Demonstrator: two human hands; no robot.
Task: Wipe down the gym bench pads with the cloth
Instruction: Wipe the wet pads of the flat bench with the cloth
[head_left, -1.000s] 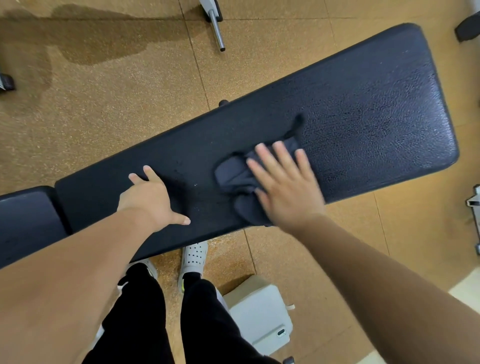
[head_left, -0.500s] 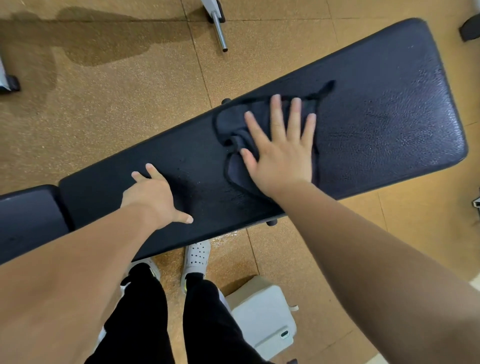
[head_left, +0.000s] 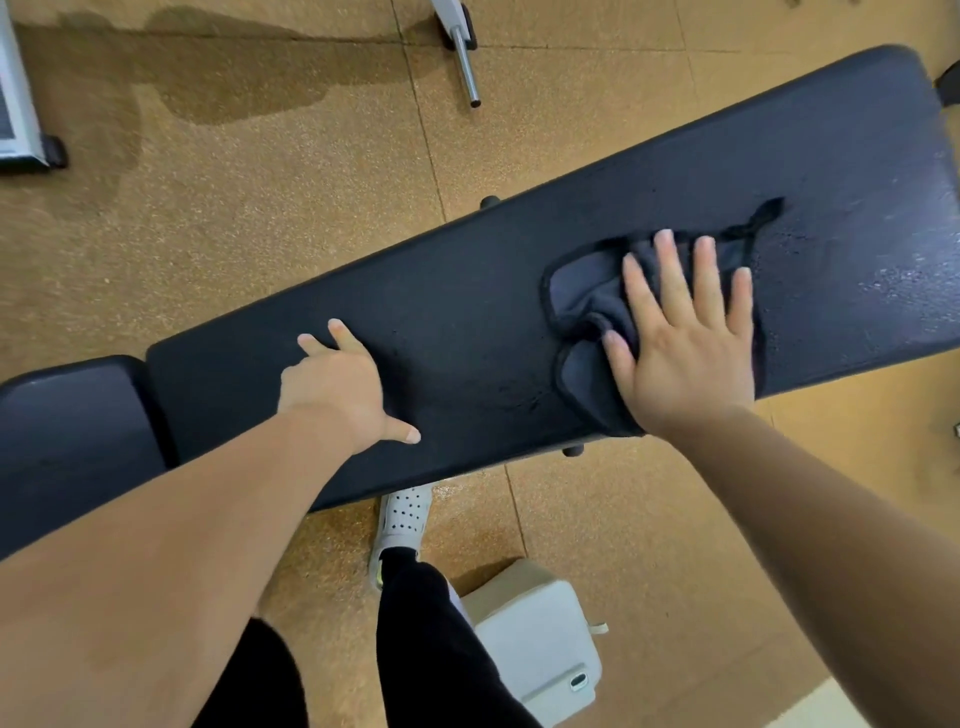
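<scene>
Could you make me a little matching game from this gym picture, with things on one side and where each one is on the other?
1 cloth
2 left hand
3 white shoe
4 metal bar

A on the floor beyond the bench pad
B flat under the right hand
C resting bare on the bench pad
D on the floor at the bench pad's near edge

Pairs: 1-B, 2-C, 3-D, 4-A

Cloth (head_left: 582, 291) partly beneath the right hand (head_left: 685, 353)

Cloth (head_left: 582, 296) lies on the long bench pad (head_left: 467, 312) — right of the smaller pad (head_left: 72, 431).
</scene>
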